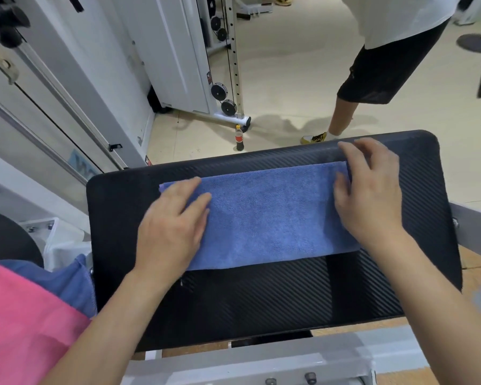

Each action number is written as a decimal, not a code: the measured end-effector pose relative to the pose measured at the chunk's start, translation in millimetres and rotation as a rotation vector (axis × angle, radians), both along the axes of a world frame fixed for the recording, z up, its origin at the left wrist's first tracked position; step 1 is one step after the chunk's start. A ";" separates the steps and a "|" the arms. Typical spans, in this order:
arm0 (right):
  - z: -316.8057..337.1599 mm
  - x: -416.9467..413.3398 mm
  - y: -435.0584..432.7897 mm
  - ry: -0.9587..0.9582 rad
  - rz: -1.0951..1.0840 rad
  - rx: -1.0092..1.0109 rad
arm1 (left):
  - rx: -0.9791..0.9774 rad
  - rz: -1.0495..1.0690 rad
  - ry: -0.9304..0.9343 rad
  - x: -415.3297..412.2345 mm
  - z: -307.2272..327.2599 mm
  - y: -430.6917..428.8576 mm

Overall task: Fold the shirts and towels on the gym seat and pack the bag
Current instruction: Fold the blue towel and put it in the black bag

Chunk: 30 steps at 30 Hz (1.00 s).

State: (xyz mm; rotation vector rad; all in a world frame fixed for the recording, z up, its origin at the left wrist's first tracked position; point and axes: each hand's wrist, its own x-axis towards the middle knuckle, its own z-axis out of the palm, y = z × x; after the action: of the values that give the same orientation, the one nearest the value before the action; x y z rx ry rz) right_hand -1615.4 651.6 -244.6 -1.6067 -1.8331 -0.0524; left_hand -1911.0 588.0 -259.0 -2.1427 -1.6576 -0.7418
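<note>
A pink shirt [25,315] and a blue garment [72,279] hang at the near left. My left hand [172,229] lies flat, grip released, pressing the left end of the blue towel [270,215], which is spread across the far half of the gym seat [261,295]. I judge it light, soft and floppy, best taken by its corners. My right hand [372,195] has its grip pinched on the far right corner. The red label on the bottle [239,138] on the floor is too small to read.

Flat left grip [175,226], fingers straight; right grip [372,190] loosely curled.
</note>
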 end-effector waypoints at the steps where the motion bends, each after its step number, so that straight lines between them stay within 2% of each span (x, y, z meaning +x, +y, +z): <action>1: -1.1 -8.7 -4.6 -0.023 0.034 0.072 | -0.038 -0.044 0.062 9.2 -6.0 -3.6; 3: -11.5 -30.7 -16.3 -0.078 0.175 0.124 | -0.157 -0.020 0.128 25.8 -17.2 -11.4; 5: -29.0 -51.6 -27.5 -0.206 0.263 0.039 | -0.266 0.105 0.108 30.3 -25.9 -13.6; 9: -53.7 -56.6 -30.6 -0.372 0.268 -0.098 | -0.343 0.213 0.082 20.5 -38.4 -10.5; 12: -54.7 -40.0 -24.9 -0.433 0.253 -0.100 | -0.343 0.198 0.073 19.7 -39.2 -11.3; 17: -54.4 -27.8 -21.4 -0.405 0.174 -0.116 | -0.292 0.145 0.058 11.7 -30.9 -18.5; 20: -53.8 -29.4 -21.5 -0.412 0.183 -0.113 | -0.107 -0.042 0.141 4.3 -24.4 -38.2; 21: -53.0 -29.1 -21.2 -0.412 0.190 -0.117 | -0.117 -0.105 0.151 -1.6 -23.9 -44.9; 24: -48.6 -26.3 -20.1 -0.343 0.247 -0.125 | -0.256 -0.153 0.172 -21.2 -24.5 -58.2; 27: -39.4 -14.9 -26.8 -0.257 0.374 -0.100 | -0.251 -0.163 0.199 -29.1 -26.9 -60.5; 30: -32.8 7.9 -47.1 -0.413 0.480 -0.028 | -0.208 -0.190 0.217 -29.6 -27.6 -56.9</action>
State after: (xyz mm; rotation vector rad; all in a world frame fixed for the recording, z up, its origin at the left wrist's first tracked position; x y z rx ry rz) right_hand -1607.5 604.6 -277.4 -1.1922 -2.5061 -0.1524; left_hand -1940.6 531.1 -286.5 -2.4514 -1.4901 -0.3810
